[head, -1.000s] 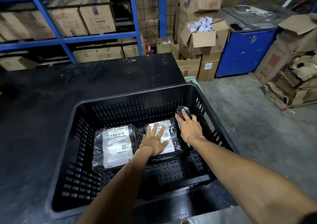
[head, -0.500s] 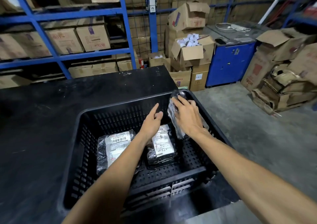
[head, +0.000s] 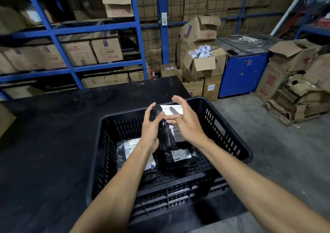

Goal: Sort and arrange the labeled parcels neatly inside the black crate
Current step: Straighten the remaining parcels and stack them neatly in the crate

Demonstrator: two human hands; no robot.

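The black slatted crate (head: 230,134) stands on the dark table (head: 50,143) at its right end. Two black-wrapped parcels with white labels lie flat on its floor: one on the left (head: 125,154), partly hidden by my left forearm, and one on the right (head: 180,157). A third black parcel (head: 167,134) with a white label is held upright above the crate. My left hand (head: 151,125) grips its upper left side. My right hand (head: 185,124) rests against its right side, fingers spread over the label.
Blue racking with cardboard boxes (head: 92,52) runs along the back. An open box of white rolls (head: 201,58) and a blue cabinet (head: 241,72) stand behind the table's right end. Flattened cartons (head: 296,93) are piled on the concrete floor to the right.
Both hands have lifted off the parcels in the crate. The third parcel has come up from the crate's right side, and both hands now hold it higher, above the middle.
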